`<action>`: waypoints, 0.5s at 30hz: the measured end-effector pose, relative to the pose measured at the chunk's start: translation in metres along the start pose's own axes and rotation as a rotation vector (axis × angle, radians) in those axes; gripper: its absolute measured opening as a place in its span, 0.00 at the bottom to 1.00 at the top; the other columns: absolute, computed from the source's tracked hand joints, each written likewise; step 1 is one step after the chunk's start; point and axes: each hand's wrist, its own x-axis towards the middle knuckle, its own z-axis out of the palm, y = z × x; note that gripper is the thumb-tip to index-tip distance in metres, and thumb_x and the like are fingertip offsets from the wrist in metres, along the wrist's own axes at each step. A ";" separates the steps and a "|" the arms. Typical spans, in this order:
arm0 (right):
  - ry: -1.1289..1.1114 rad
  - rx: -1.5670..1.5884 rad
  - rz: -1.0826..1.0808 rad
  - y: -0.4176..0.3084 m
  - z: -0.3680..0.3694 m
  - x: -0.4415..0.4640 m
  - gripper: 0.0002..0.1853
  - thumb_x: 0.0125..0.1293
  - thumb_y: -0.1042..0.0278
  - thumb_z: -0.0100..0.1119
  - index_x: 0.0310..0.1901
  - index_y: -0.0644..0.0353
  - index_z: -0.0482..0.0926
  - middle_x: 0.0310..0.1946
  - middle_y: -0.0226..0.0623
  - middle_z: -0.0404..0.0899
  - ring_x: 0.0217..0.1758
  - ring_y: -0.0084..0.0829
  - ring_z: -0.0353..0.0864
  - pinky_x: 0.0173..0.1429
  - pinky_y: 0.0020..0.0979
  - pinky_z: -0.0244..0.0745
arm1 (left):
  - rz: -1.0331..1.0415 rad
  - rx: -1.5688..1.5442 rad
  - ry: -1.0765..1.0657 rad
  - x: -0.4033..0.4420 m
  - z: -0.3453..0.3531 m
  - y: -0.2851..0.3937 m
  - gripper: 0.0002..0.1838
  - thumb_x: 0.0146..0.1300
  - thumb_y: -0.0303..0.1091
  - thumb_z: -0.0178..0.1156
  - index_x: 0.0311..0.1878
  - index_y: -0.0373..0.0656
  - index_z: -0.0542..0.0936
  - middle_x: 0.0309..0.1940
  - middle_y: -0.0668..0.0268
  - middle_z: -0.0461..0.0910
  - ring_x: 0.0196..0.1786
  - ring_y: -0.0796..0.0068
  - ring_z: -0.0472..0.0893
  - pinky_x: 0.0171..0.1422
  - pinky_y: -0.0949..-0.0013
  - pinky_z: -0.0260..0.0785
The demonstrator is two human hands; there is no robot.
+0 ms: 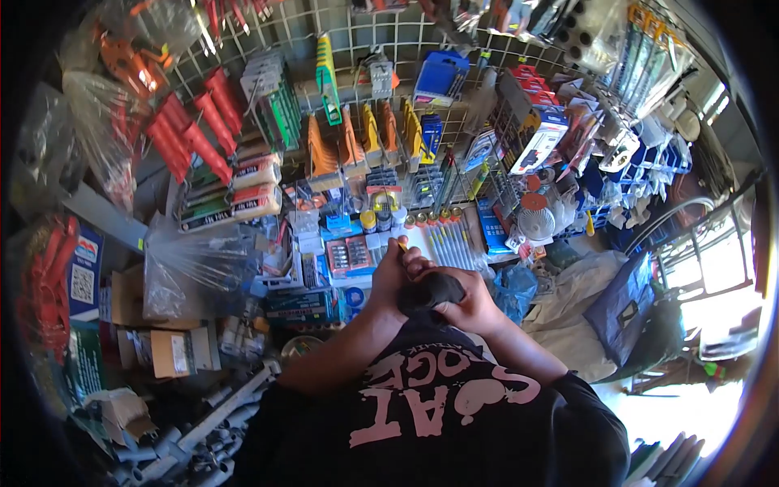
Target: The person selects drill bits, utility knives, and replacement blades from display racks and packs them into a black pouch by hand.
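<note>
My left hand (393,276) and my right hand (472,307) are close together in front of my chest, fingers curled. Between them is a dark, rounded object (430,292), its kind unclear. The right thumb lies along its near side, and the left palm is against its other side. A small orange-yellow tip (402,240) shows at the left fingertips; whether it belongs to the dark object is hidden. Just beyond the hands, a row of slim tools with coloured ends (445,239) lies on a white surface.
A wire grid (284,36) carries hanging goods, among them red roller-like tools (191,134) and orange-handled pieces (323,154). Open cardboard boxes (170,353) and pipe fittings (187,438) crowd the left. A blue bag (621,312) and beige cloth (568,316) lie right.
</note>
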 end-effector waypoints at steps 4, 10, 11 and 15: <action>0.050 0.219 0.027 0.017 0.005 0.001 0.17 0.68 0.65 0.66 0.54 0.65 0.78 0.38 0.33 0.83 0.40 0.19 0.80 0.46 0.25 0.76 | 0.167 0.036 0.047 -0.009 0.039 0.008 0.16 0.79 0.53 0.44 0.45 0.52 0.72 0.24 0.74 0.60 0.29 0.74 0.65 0.44 0.63 0.70; 0.392 0.839 0.251 0.034 0.028 0.010 0.17 0.74 0.64 0.57 0.59 0.62 0.73 0.41 0.34 0.82 0.39 0.26 0.82 0.43 0.29 0.78 | 0.682 0.536 -0.298 -0.013 0.054 0.000 0.09 0.81 0.45 0.44 0.50 0.51 0.67 0.30 0.70 0.63 0.35 0.73 0.67 0.52 0.62 0.68; 0.421 0.897 0.280 0.036 0.028 0.015 0.18 0.77 0.59 0.53 0.60 0.61 0.73 0.39 0.35 0.81 0.35 0.30 0.82 0.39 0.32 0.78 | 0.753 0.709 -0.391 -0.012 0.047 -0.003 0.08 0.80 0.40 0.43 0.53 0.47 0.65 0.36 0.65 0.70 0.41 0.70 0.71 0.56 0.60 0.67; 0.481 1.014 0.381 0.045 0.016 0.021 0.20 0.77 0.54 0.52 0.59 0.60 0.72 0.38 0.37 0.81 0.33 0.29 0.81 0.34 0.29 0.77 | 0.737 1.213 -0.394 -0.022 0.026 -0.010 0.09 0.79 0.34 0.44 0.55 0.40 0.67 0.47 0.56 0.76 0.68 0.54 0.73 0.73 0.53 0.63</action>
